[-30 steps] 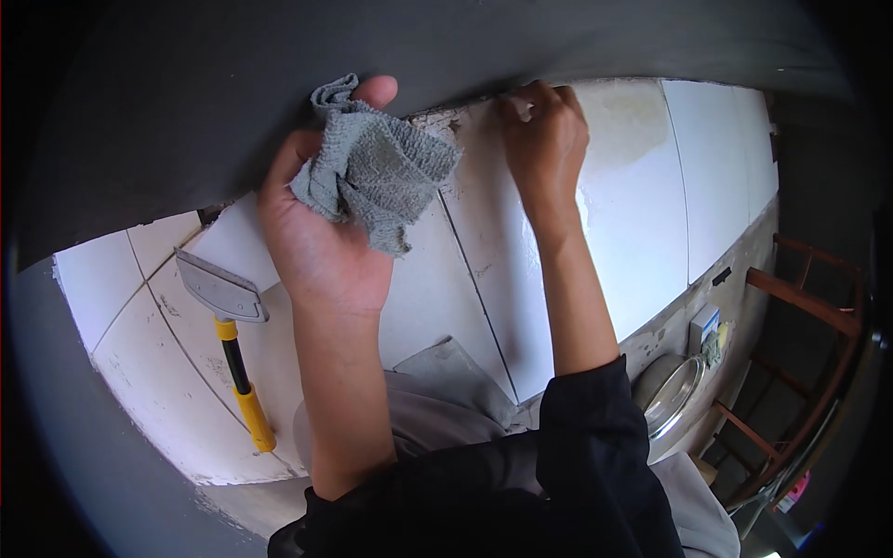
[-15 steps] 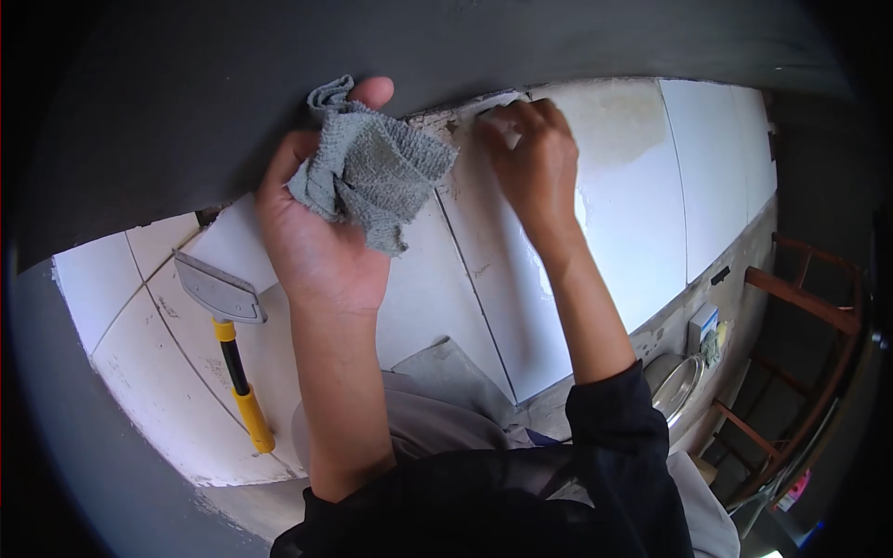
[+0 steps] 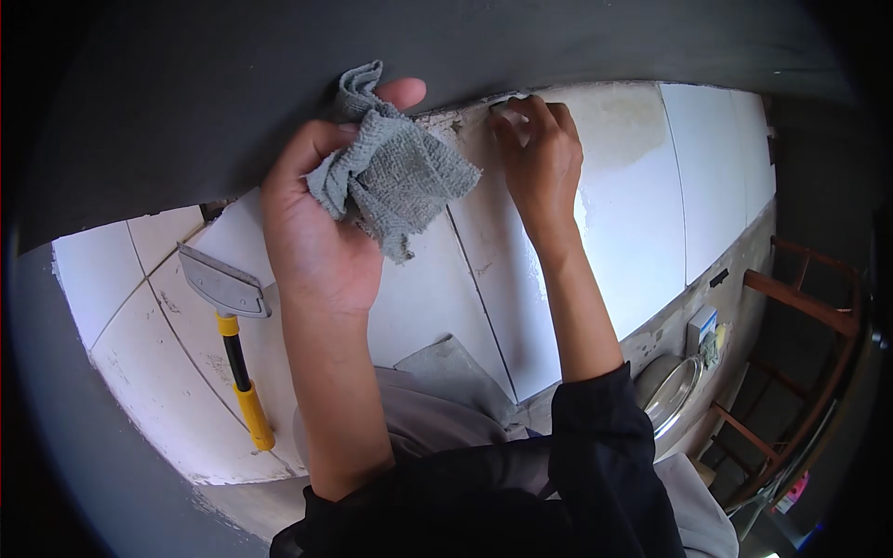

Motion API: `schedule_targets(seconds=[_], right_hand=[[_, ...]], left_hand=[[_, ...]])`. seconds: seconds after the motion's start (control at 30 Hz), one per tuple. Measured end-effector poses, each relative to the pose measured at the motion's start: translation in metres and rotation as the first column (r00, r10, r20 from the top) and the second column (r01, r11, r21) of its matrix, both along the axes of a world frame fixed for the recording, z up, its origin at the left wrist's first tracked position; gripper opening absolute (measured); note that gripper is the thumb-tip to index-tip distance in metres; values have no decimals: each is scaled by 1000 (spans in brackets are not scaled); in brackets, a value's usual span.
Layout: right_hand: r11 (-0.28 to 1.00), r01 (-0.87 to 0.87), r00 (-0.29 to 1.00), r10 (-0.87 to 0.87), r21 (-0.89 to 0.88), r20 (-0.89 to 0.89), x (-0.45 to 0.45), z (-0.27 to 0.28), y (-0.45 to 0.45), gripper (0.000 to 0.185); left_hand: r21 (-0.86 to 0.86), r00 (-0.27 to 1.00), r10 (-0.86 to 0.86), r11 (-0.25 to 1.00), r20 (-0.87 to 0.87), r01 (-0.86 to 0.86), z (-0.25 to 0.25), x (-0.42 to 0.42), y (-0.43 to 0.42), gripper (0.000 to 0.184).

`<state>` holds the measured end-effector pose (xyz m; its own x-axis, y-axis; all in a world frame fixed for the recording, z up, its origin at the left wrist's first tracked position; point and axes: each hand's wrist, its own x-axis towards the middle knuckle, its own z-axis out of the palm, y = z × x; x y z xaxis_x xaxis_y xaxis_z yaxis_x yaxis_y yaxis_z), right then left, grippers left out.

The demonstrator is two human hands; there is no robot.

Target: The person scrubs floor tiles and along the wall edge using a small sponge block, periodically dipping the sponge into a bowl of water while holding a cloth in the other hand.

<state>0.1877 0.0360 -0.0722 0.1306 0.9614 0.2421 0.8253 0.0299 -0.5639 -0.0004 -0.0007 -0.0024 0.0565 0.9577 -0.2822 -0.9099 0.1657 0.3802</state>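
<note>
Grey cloth (image 3: 402,175) in left hand (image 3: 321,237) now nearer the right hand (image 3: 546,166)

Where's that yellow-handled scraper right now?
In the head view, the scraper lies on the white tiles at the person's left, beside the left forearm, its blade pointing away from them.

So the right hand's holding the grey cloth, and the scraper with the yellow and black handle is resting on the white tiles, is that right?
Not quite: the head view shows the left hand holding the grey cloth. The scraper with the yellow and black handle is indeed resting on the white tiles.
</note>
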Motion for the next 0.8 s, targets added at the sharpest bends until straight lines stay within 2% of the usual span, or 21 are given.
schedule_targets(seconds=[0.1,0.23,0.33,0.43,0.53,0.7,0.8], right_hand=[[993,0,1000,-3,114,26,1,-10,-8,20],[997,27,999,-24,71,-44,-2,-8,-6,23],[999,47,996,-46,11,-78,-6,-2,-4,25],[1000,8,998,-8,4,-58,-7,-2,-3,27],[999,-33,999,34,25,-40,-9,-3,-8,28],[999,-33,998,34,19,-49,-14,-3,-10,28],[998,-61,997,60,20,50,-13,-1,-12,28]], left_hand=[[28,1000,2,1000,-20,-2,6,-5,-1,39],[27,996,35,999,-78,-33,8,-9,-3,40],[0,969,39,999,-242,-40,15,-6,-5,48],[-118,945,92,984,-314,-135,26,2,-2,48],[47,996,61,997,-61,-58,11,-8,-4,39],[37,997,59,998,-55,-57,6,-9,-4,39],[37,997,65,997,-48,-63,6,-9,-4,39]])
